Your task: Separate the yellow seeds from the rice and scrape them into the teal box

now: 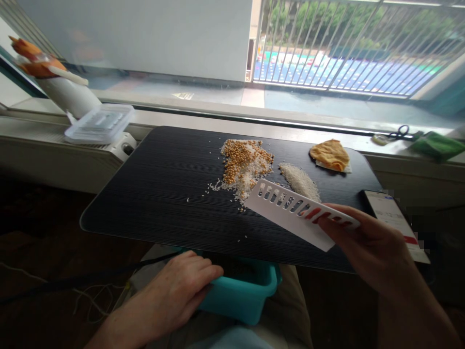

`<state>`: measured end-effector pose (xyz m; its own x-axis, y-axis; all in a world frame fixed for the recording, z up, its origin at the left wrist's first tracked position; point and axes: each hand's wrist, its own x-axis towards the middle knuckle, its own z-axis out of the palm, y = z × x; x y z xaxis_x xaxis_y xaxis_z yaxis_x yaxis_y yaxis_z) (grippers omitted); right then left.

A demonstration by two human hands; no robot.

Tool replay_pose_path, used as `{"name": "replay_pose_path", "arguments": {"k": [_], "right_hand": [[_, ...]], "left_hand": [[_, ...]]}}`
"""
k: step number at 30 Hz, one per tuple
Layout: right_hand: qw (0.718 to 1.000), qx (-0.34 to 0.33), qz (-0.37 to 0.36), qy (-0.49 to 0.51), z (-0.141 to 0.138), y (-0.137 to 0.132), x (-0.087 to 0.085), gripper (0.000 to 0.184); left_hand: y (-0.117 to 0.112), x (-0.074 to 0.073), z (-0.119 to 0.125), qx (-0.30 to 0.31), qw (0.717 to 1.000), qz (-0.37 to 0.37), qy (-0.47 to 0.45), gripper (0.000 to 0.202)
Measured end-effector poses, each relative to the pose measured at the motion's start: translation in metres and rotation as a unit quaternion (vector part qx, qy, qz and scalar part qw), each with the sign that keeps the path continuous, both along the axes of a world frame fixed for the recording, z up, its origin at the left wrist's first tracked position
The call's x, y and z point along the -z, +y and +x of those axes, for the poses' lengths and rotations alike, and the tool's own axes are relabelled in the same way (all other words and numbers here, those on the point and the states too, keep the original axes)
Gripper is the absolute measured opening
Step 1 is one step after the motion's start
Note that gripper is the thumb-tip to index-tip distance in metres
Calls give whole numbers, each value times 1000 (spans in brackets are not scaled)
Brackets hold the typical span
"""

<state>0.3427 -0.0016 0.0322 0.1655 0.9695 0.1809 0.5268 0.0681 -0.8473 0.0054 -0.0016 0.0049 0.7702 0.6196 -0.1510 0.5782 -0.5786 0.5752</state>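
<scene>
My right hand (370, 237) grips the end of a white plastic strip with a row of slots (286, 213), fingers behind it and thumb in front. The strip's far end reaches the near edge of a heap of yellow beans (236, 162) mixed with white rice-like grains (250, 172). A separate pile of white grains (300, 179) lies just beyond the strip. My left hand (185, 281) is closed over the left rim of a teal plastic bin (236, 295), which rests on my lap below the table's near edge. The bin's dark inside is hard to make out.
The heaps lie on a dark tabletop (145, 194) with scattered grains. A folded yellow cloth (330, 155) lies back right; a phone (394, 218) sits at the right edge. A clear plastic lid or box (101, 123) is at left. Scissors (399, 132) and green cloth (438, 145) lie on the sill.
</scene>
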Motion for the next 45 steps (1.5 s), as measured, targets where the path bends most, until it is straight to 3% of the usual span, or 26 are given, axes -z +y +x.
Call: {"name": "replay_pose_path", "arguments": {"k": [13,17,22,28,33,41,43,45], "right_hand": [[998,-61,8,-10,-15,9,3,22],[997,-51,26,-42,-22,15,-3,21],[994,-92,16,-62,-23,10,-15,17],[994,-78,29,-69,-20,4,-14,14],[983,-176,-5,-42,-35,5,-14,16],[940,-335,-52,30,-62,2,-12,21],[940,-335,-54,31,-64,-1,-12,21],[959,-279,-46,17,-63,-4,-12,20]], "left_hand": [[0,0,-1,-2,1000,5,6,32],[-2,-1,-4,-4,1000,4,5,30],[-1,-1,-5,-4,1000,2,14,28],[1,-2,-4,1,1000,4,14,28],[0,-1,-9,-4,1000,29,2,30],[0,-12,-51,-48,998,33,18,30],[-1,-13,-55,-53,997,56,8,30],[-2,-12,-53,-54,996,65,4,31]]}}
